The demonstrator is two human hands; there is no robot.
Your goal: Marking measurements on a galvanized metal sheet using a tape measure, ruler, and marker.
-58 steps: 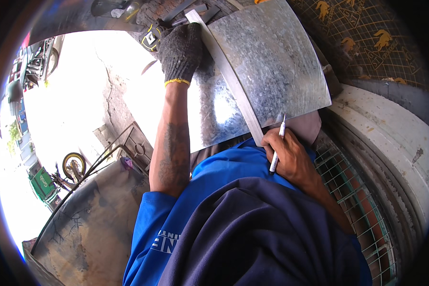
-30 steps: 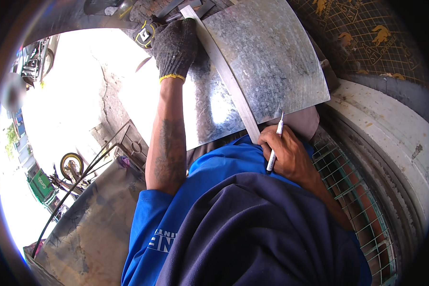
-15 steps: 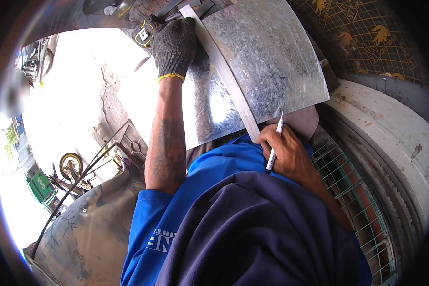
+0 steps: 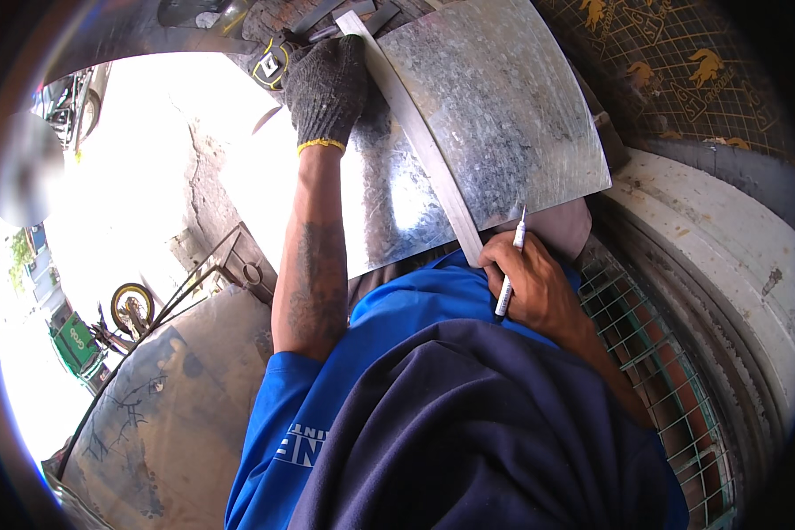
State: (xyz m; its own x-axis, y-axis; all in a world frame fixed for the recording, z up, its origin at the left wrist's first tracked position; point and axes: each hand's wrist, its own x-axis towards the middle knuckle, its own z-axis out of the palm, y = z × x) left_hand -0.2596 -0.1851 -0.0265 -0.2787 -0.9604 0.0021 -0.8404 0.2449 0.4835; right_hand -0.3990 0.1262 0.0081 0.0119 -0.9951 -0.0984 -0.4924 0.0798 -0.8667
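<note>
A galvanized metal sheet (image 4: 495, 97) spreads out in front of me, with a long flat metal straightedge (image 4: 422, 146) lying across it from far to near. My left hand (image 4: 329, 88), in a dark knit glove with a yellow cuff, is closed at the far end of the straightedge; its fingertips are partly hidden. My bare right hand (image 4: 530, 281) pinches the near end, just past the sheet's near edge. Between the fingers of that same hand sits a slim white pen-like marker (image 4: 510, 269), its thin dark tip pointing away from me over the sheet's edge.
A tape measure (image 4: 270, 65) lies left of the glove, with metal strips (image 4: 318, 16) beyond. To the right are a green wire grid (image 4: 654, 353), a pale curved ledge (image 4: 698, 212) and a dark printed board (image 4: 671, 71). A bicycle wheel (image 4: 132, 307) stands at the left.
My gloved left hand and forearm have shifted very slightly to the right. The right hand, marker, straightedge and sheet look almost the same.
</note>
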